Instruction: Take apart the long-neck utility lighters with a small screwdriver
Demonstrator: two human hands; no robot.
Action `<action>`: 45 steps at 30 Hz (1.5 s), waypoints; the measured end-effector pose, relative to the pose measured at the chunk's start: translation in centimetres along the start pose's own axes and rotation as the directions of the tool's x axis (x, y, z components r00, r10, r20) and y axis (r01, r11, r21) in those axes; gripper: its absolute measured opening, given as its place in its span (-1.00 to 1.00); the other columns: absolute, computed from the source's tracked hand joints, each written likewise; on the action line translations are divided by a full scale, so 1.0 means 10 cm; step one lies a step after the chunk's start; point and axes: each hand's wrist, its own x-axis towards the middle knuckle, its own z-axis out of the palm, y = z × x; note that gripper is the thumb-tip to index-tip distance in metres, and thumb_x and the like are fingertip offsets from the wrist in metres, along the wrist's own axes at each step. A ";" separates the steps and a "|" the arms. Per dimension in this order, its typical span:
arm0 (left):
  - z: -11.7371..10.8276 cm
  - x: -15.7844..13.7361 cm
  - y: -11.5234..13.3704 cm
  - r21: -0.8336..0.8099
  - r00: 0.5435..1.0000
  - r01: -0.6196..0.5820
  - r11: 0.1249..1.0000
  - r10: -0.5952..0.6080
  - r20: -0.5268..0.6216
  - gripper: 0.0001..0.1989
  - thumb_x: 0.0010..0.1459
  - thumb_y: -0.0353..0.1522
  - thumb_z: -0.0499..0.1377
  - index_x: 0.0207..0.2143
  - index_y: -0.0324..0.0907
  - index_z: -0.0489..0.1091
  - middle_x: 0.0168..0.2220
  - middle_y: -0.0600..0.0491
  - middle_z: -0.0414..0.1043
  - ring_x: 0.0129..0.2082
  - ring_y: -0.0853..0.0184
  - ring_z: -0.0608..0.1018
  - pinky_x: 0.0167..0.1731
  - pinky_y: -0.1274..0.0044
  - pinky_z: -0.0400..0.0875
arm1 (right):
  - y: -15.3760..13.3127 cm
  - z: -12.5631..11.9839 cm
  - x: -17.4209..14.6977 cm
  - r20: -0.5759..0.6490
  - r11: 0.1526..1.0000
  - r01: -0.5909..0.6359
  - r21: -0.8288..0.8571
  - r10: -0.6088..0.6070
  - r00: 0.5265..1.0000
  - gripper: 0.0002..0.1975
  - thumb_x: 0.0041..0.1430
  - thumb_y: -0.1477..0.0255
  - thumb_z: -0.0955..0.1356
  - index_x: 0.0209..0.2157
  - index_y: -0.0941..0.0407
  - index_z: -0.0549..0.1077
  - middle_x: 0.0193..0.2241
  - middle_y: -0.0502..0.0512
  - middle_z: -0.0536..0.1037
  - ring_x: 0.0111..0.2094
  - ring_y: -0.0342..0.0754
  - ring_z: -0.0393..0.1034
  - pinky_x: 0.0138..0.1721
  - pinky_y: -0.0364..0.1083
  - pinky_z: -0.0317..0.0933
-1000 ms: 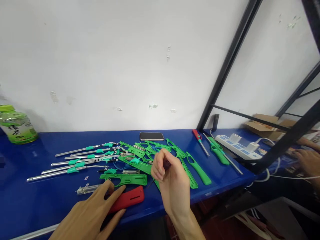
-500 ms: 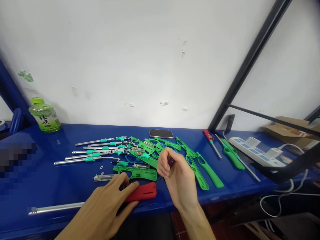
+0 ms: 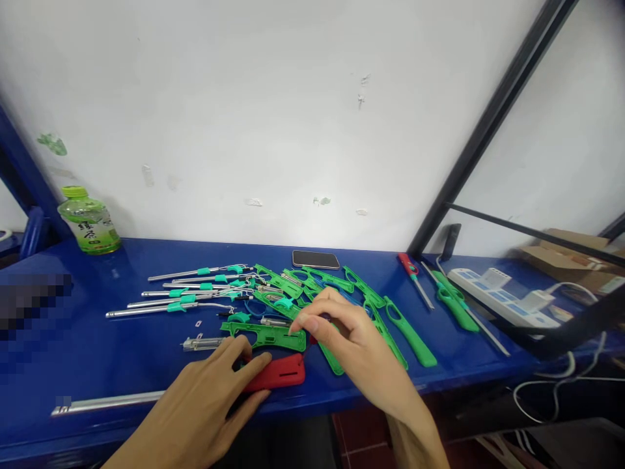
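Observation:
My left hand (image 3: 215, 384) is closed around the red handle of a long-nosed lighter (image 3: 280, 374), pressing it on the blue table near the front edge. The lighter's metal tube (image 3: 114, 402) points left from under the hand. Just right of and above the handle, my right hand (image 3: 349, 339) is closed, with thumb and forefinger pinched together. What sits in the pinch is too small to make out; a bit of dark red shows below those fingers. Behind both hands lie green half shells (image 3: 273, 337) of lighter handles and a clear fuel tank (image 3: 202, 344).
Several metal tubes with teal clips and wires (image 3: 151, 314) lie left of the shells. Farther back are a phone (image 3: 315, 259) and a green bottle (image 3: 90, 221). On the right are a red lighter (image 3: 415, 280), green lighters (image 3: 454, 303) and a power strip (image 3: 502, 296).
My right hand has turned over from an upright fist to a downward pinch, its fingertips moving left over the green shells. My left hand keeps hold of the red lighter.

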 end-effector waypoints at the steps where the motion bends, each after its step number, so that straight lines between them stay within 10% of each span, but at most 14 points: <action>1: 0.00 0.00 0.00 0.000 1.000 -0.003 1.000 0.003 -0.007 -0.65 0.46 -0.33 0.24 0.25 0.06 0.51 -0.01 0.00 0.59 -0.15 0.13 0.74 -0.31 0.37 0.65 | 0.00 -0.02 -0.01 -0.032 1.000 -0.015 -0.022 0.014 0.999 -0.78 0.54 0.20 0.46 -0.17 -0.11 0.78 -0.20 -0.01 0.57 -0.14 -0.02 0.44 -0.08 -0.06 0.26; 7: 0.02 -0.01 -0.01 0.058 0.998 -0.026 0.998 0.029 -0.048 -0.66 0.47 -0.34 0.20 0.24 0.03 0.51 0.02 -0.02 0.60 -0.10 0.11 0.74 -0.30 0.39 0.63 | 0.04 0.03 0.04 -0.269 0.992 -0.059 0.113 0.088 0.959 -0.90 0.16 0.34 0.66 -0.29 -0.04 0.76 -0.33 -0.05 0.68 -0.32 -0.07 0.52 -0.29 -0.12 0.36; 16: 0.02 0.03 0.00 0.008 0.995 -0.036 0.999 0.036 -0.092 -0.69 0.48 -0.36 0.14 0.19 0.04 0.50 -0.07 0.03 0.56 -0.22 0.21 0.69 -0.37 0.46 0.51 | 0.04 -0.14 -0.01 0.101 0.960 -0.055 0.276 0.028 0.994 -0.78 0.54 0.21 0.46 -0.04 -0.05 0.79 -0.11 0.10 0.76 -0.27 -0.04 0.61 -0.48 -0.19 0.33; 21: -0.01 0.06 0.03 0.026 0.998 -0.041 0.999 0.042 -0.052 -0.67 0.44 -0.37 0.17 0.19 0.00 0.51 -0.08 0.01 0.57 -0.21 0.17 0.70 -0.36 0.42 0.58 | -0.01 -0.06 -0.02 -0.009 0.990 -0.063 0.123 0.065 0.998 -0.84 0.44 0.14 0.55 -0.08 -0.17 0.82 0.08 0.10 0.65 -0.04 0.05 0.56 -0.34 -0.12 0.36; 27: 0.00 0.05 0.03 0.086 0.997 -0.060 0.995 0.064 -0.051 -0.66 0.42 -0.38 0.18 0.20 -0.02 0.49 -0.04 -0.05 0.60 -0.13 0.11 0.72 -0.38 0.42 0.60 | -0.03 0.01 0.01 -0.214 0.998 -0.041 0.056 0.052 0.976 -0.94 0.29 0.23 0.62 -0.22 -0.14 0.84 -0.31 0.04 0.58 -0.37 -0.06 0.40 -0.41 -0.09 0.24; 45: -0.01 0.08 0.05 0.045 0.989 -0.055 0.997 0.061 -0.133 -0.71 0.48 -0.33 0.14 0.18 0.00 0.50 -0.10 0.02 0.56 -0.21 0.18 0.68 -0.37 0.41 0.55 | -0.06 -0.03 -0.03 -0.179 0.996 -0.047 0.074 0.059 0.982 -0.93 0.37 0.26 0.58 -0.17 -0.11 0.81 -0.20 0.05 0.68 -0.26 0.00 0.52 -0.36 -0.09 0.30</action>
